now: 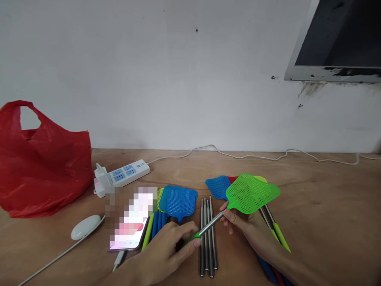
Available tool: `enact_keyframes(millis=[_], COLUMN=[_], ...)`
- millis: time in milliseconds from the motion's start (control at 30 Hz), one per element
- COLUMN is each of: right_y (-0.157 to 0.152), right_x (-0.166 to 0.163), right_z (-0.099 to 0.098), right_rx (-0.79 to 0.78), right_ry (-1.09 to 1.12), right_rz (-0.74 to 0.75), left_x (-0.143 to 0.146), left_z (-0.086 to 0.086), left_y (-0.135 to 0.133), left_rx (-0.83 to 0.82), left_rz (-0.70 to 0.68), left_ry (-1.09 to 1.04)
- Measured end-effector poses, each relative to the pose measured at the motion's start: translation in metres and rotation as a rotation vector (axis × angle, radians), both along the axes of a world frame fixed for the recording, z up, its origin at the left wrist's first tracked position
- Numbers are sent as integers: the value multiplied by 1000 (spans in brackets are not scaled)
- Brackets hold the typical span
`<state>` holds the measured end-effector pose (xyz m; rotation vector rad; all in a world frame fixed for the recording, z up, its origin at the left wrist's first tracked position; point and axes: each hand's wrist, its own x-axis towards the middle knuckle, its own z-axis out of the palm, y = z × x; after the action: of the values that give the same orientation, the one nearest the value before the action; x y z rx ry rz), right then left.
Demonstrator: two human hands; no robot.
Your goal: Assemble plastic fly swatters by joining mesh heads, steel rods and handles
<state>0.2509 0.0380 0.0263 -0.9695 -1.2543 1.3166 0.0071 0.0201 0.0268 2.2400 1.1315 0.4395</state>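
My left hand (pixel 166 248) is closed around the green grip end of a metal rod (pixel 208 227). At the rod's other end sits a green fly swatter head (pixel 251 194), and my right hand (pixel 242 222) pinches the neck where head meets rod. The swatter is held just above the wooden table (pixel 327 206). Several bare metal rods (pixel 207 238) lie side by side below it. A pile of blue swatter heads (pixel 180 201) lies to the left. Finished swatters, blue (pixel 217 186) and others, lie under the green head.
A red plastic bag (pixel 41 163) stands at the far left. A white power strip (pixel 123 174) with its cable runs along the wall. A phone (pixel 131 222), a white oval device (pixel 85 226) and blue and green handle grips (pixel 156 224) lie near my left hand.
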Motion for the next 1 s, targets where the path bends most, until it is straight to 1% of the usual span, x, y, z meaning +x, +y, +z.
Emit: enact_keyframes(millis=[67,133,233,333,433,500,600,700,833,933,1000], right_y=[-1,-4,-5,0,12,18,21,19,20,23,23], right_x=[-2,-5,-8,-4,6,11,13,11,14,17,17], right_z=[0,-2,-3,-1,0,-1,-2,-2,-1,-1,-3], right_rx=[-4,-11,-28,-34,-2,-7,-43,-103,-136,-148,-159], right_ry=[20,54,135,231,340,367,393,392,465,522,517], right_rz=[16,9,-41,-111,-230,-249,-236,-222,-275,-310,-330], left_x=[2,4,7,8,5,3,1,1,1,-1,-2], left_z=[0,4,12,17,15,12,8,8,11,9,7], left_y=[-1,-2,-2,-1,0,1,1,0,0,2,3], left_rx=[3,5,11,22,24,29,38,13,-23,4,16], left_rz=[-10,-18,-27,-22,-9,-3,8,50,81,93,91], left_ry=[16,26,21,16,28,26,29,26,-27,-51,-60])
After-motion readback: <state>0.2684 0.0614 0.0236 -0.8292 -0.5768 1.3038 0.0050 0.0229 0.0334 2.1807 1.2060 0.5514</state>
